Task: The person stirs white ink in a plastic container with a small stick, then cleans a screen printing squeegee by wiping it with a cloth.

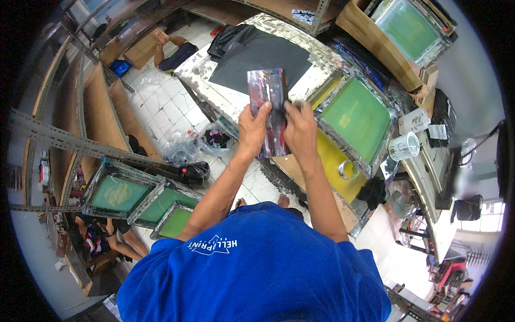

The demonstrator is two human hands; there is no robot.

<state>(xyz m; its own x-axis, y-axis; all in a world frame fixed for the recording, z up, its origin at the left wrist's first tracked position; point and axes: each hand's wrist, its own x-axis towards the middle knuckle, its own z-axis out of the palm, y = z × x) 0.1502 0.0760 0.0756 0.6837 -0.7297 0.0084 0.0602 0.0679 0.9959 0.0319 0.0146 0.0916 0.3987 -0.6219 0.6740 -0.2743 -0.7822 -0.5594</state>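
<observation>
An ink-smeared squeegee, streaked red, white and black, is held upright in front of me over the printing table. My left hand grips its lower left side, thumb up along the blade. My right hand holds its right edge. A black sheet lies flat on the table behind it. To the right sits a green-meshed screen frame with a yellow board under it.
A plastic cup and a tape roll lie by the screen. More green screen frames lean at the left by metal shelving. A person sits on the tiled floor beyond the table. Clear plastic bags lie on the floor.
</observation>
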